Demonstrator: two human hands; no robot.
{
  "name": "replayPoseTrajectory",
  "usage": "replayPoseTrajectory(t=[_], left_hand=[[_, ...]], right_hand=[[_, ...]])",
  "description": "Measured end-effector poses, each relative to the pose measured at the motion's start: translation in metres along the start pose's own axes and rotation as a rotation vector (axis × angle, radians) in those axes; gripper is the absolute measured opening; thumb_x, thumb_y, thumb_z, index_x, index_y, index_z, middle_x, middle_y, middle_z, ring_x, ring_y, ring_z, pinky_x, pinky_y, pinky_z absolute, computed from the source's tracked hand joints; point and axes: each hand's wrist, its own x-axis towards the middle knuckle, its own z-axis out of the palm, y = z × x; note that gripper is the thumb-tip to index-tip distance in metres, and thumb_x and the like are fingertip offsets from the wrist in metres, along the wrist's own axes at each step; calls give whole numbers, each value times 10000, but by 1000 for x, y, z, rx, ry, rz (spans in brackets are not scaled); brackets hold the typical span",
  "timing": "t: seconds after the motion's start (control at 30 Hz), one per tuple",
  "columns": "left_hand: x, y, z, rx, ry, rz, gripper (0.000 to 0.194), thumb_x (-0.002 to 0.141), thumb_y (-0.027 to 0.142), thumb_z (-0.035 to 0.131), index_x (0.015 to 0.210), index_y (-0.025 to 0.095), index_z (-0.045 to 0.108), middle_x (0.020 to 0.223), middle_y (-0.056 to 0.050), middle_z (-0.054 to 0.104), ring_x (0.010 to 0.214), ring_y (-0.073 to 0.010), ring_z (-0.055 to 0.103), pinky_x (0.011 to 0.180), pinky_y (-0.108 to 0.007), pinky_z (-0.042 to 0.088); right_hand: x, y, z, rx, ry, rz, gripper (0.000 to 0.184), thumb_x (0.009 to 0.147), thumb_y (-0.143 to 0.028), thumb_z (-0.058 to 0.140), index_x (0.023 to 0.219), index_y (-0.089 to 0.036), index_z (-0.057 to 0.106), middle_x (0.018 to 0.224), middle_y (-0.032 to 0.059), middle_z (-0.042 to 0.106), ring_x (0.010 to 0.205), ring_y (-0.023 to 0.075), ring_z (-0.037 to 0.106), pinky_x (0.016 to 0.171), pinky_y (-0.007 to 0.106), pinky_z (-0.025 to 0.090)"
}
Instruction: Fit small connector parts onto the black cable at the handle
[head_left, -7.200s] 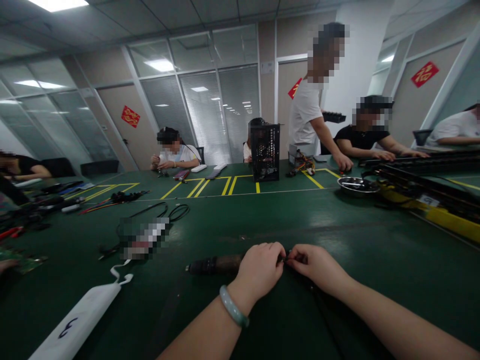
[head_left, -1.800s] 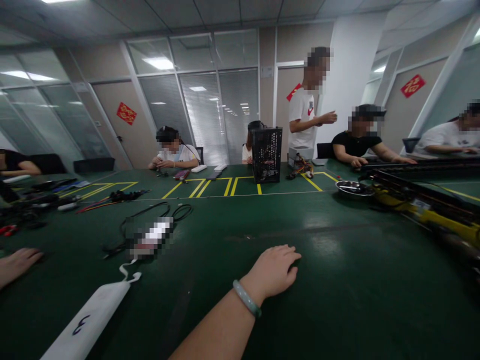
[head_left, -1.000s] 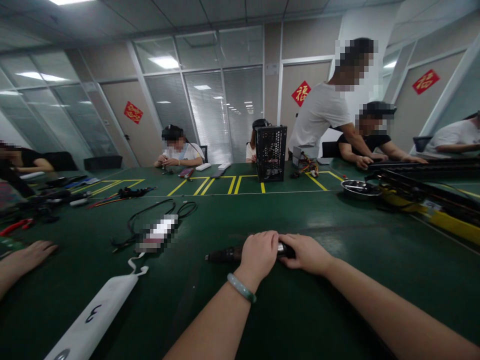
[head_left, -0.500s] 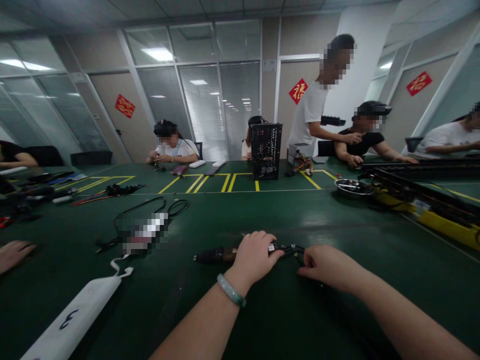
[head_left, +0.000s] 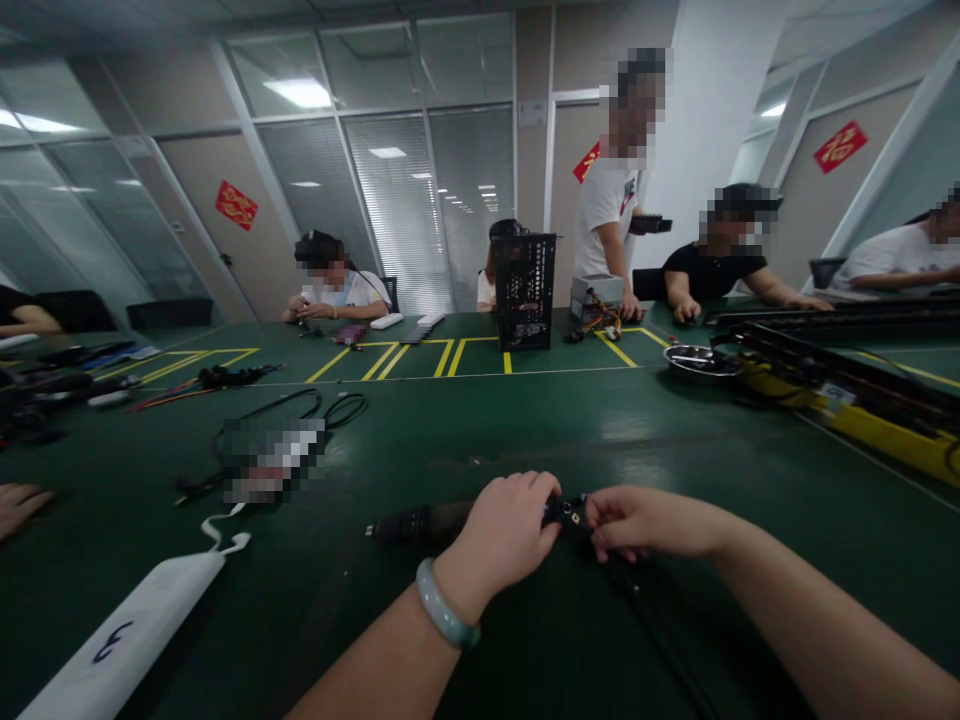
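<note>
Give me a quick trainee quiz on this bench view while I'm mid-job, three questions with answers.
1. Which hand wears the pale green bangle?
2. True or false: the black mesh computer case stands on the green table, beyond the hands.
3. What is the left hand closed on? A) a dark cylindrical handle B) a steel bowl C) a white pouch

Key: 1 left; 2 true; 3 A.

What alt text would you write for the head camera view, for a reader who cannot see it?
Two bare hands work at a green workbench: the left hand, wearing a pale green bangle, grips a dark cylindrical tool while the right hand touches a small black fitting at its end. Co-workers sit beyond, around a black mesh computer case.
</note>
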Motion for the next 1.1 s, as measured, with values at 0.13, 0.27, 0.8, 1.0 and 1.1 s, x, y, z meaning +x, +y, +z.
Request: replayPoseTrajectory(t=[0.13, 0.27, 0.8, 1.0, 1.1], left_hand=[[2, 0, 5, 17, 36, 44, 254, 819, 240, 659, 1023, 227, 509, 1024, -13, 568, 959, -215, 536, 793, -336, 420], [8, -5, 9, 40, 54, 66, 281, 815, 210, 675, 1033, 228, 499, 1038, -10, 552, 982, -214, 519, 809, -340, 409], [15, -8, 16, 22, 69, 32, 185, 876, 212, 573, 1057, 223, 537, 1014, -18, 597, 955, -202, 563, 835, -348, 441], [16, -7, 17, 30, 62, 39, 147, 853, 169, 578, 984, 221, 537, 977, -10, 584, 910, -200, 549, 770, -335, 445], [16, -6, 17, 35, 42, 36, 140, 843, 158, 580, 959, 221, 534, 958, -3, 571, 907, -192, 541, 755, -323, 445]], right_hand=[[7, 9, 2, 54, 5, 52, 188, 843, -300, 622, 948, -154, 569, 751, -24, 607, 544, 55, 530, 516, 142, 432], [9, 15, -1, 108, 39, 47, 291, 807, -362, 694, 963, -140, 588, 784, -10, 617, 597, 66, 573, 561, 158, 476], [17, 3, 2, -20, 570, -4, 225, 804, -366, 660, 838, -151, 604, 700, -9, 612, 564, 88, 548, 495, 172, 439], [18, 6, 3, -159, 535, 9, 183, 798, -342, 630, 824, -161, 615, 710, -2, 640, 584, 119, 571, 498, 194, 418], [17, 11, 2, -428, 541, 35, 114, 782, -297, 632, 783, -185, 654, 735, 0, 679, 652, 151, 610, 546, 216, 412]])
